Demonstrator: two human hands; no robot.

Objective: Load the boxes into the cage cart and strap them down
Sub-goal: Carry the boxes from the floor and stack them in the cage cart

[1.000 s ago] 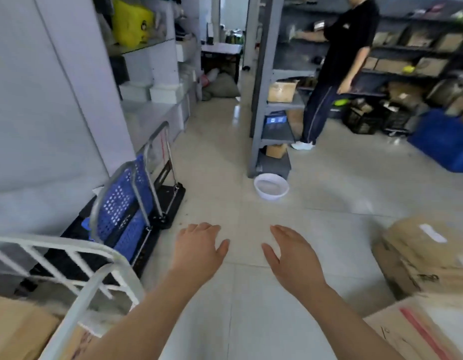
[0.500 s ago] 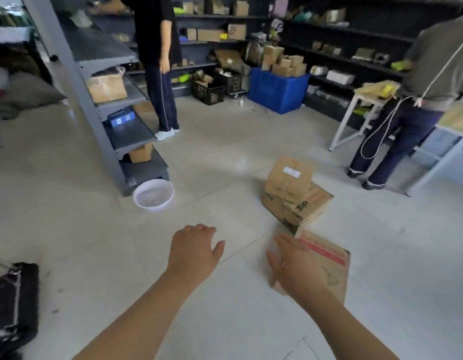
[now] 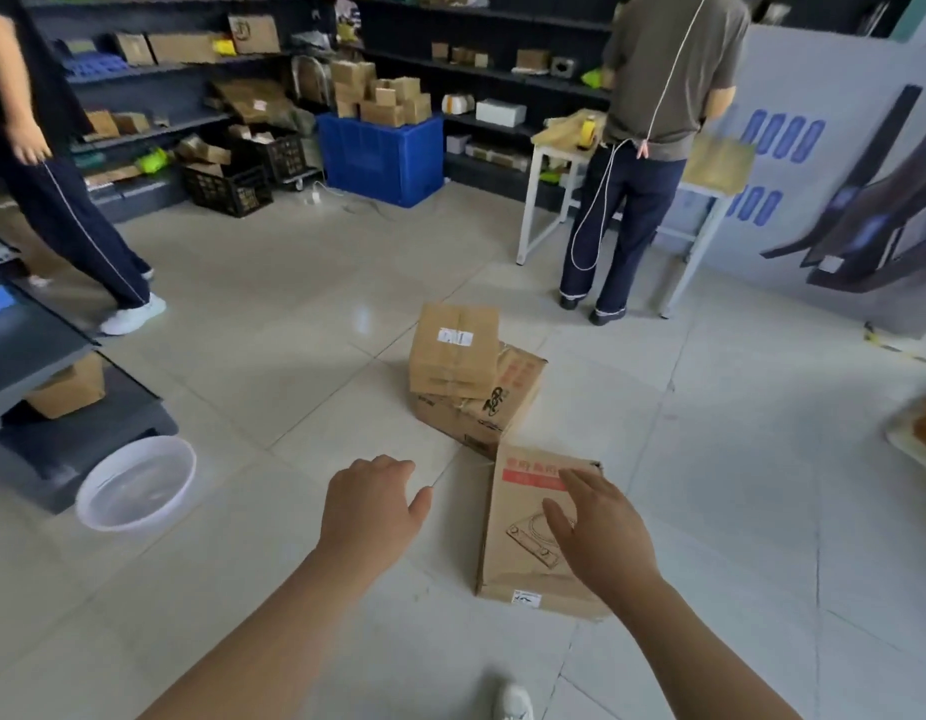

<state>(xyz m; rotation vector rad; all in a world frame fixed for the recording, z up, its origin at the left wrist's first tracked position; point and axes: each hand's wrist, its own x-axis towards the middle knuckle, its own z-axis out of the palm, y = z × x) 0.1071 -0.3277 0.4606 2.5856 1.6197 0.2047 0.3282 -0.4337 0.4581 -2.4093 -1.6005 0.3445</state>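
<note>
Closer came both hands since half a second back, right hand (image 3: 604, 532) spread empty over the printed cardboard box (image 3: 528, 532) on the floor, left hand (image 3: 370, 506) loose, empty beside it, cart unseen, pickup looked imminent.

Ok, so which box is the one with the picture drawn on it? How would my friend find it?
Look at the pale tiled floor in the middle of the room, where three cardboard boxes sit together. The picture box is the nearest one, lying flat under the person's right hand. Unlike the two stacked boxes behind it, it has a red stripe and a line drawing on top.
</note>
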